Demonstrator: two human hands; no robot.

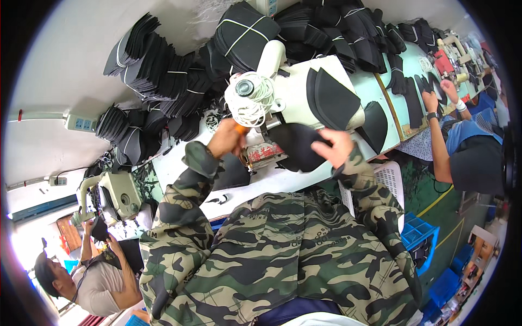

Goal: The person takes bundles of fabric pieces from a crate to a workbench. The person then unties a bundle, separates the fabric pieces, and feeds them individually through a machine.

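Observation:
In front of me is a cream sewing machine (271, 61) with a red-marked front part and a coil of white cord (253, 100) on top. My left hand (227, 139) is closed beside the machine's head, with a small orange thing (241, 129) at its fingers; its kind is unclear. My right hand (334, 148) grips the right edge of a black curved fabric piece (295, 145), which lies by the machine's head. Cut black pieces (334, 98) rest on the machine's bed, and another black piece (232, 173) lies below my left hand.
Tied stacks of black pieces (247, 32) line the back of the white table (283, 183). A white basket (387, 176) and a blue crate (418, 236) stand at right. One co-worker (98, 282) sits left by another machine (120, 194); another co-worker (462, 141) works at right.

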